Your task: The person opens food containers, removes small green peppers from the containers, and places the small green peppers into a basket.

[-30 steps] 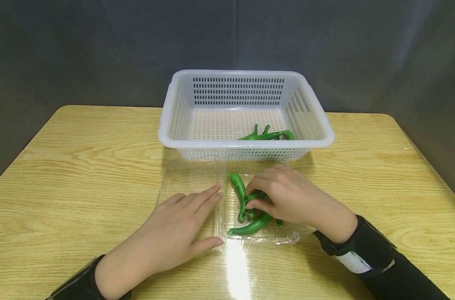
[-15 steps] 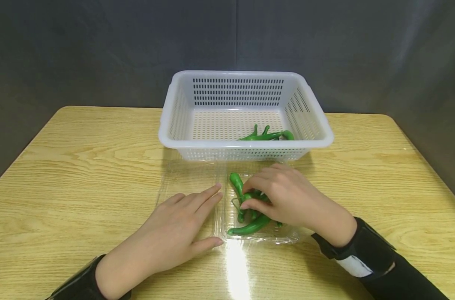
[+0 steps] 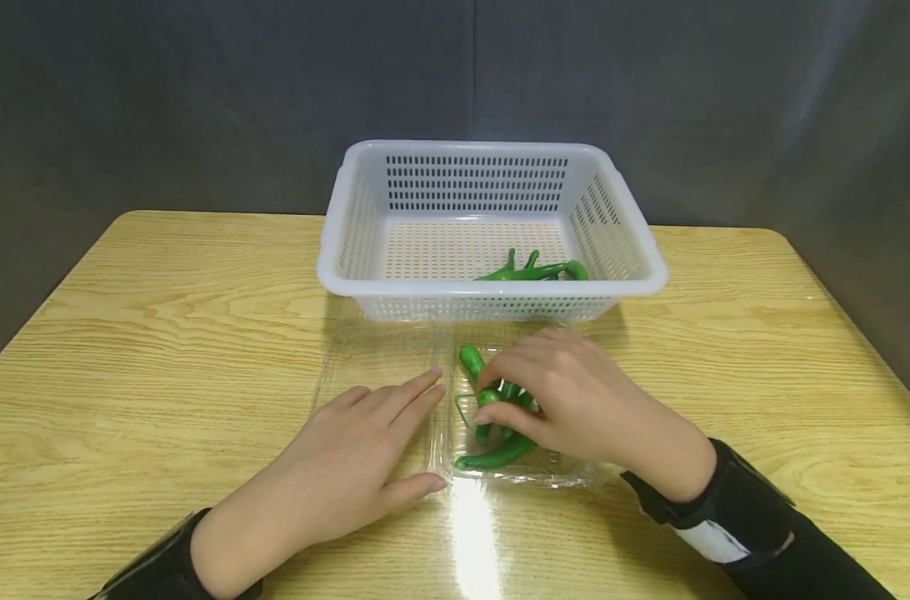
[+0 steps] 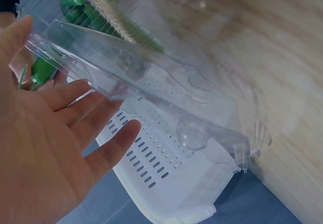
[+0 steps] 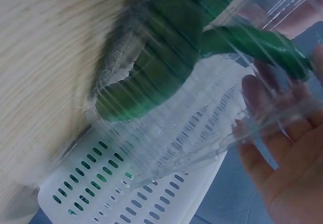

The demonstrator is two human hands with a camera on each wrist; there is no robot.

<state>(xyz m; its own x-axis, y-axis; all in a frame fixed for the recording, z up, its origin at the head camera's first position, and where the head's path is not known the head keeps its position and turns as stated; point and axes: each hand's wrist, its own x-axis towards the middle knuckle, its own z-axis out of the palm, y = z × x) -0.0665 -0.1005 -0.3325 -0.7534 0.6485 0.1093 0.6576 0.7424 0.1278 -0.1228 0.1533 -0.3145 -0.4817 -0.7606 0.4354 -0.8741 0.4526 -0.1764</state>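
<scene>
My right hand [image 3: 567, 400] pinches a green chili pepper [image 3: 488, 397] between thumb and fingers, over the right half of a clear plastic clamshell box [image 3: 567, 481]. The pepper's thin stem sticks out to the left. Beneath it lie other chili peppers, one curved along the front [image 3: 500, 457] and one at the back left [image 3: 469, 358]; my fingers hide part of the pile. In the right wrist view a pepper [image 5: 257, 45] reaches toward the fingers. My left hand [image 3: 342, 467], fingers straight, rests over the box's flat lid [image 3: 383, 346], fingertips right at the hinge.
Just behind the box stands a white slotted plastic basket [image 3: 492, 288] with several more green chili peppers [image 3: 545, 272] at its front right. Everything sits on a wood-grain table [image 3: 185, 333]. A dark grey curtain [image 3: 237, 100] hangs behind the table's far edge.
My right hand has shifted slightly left with the chili pepper, which has turned so that its stem end points left. The left hand and the basket have stayed put.
</scene>
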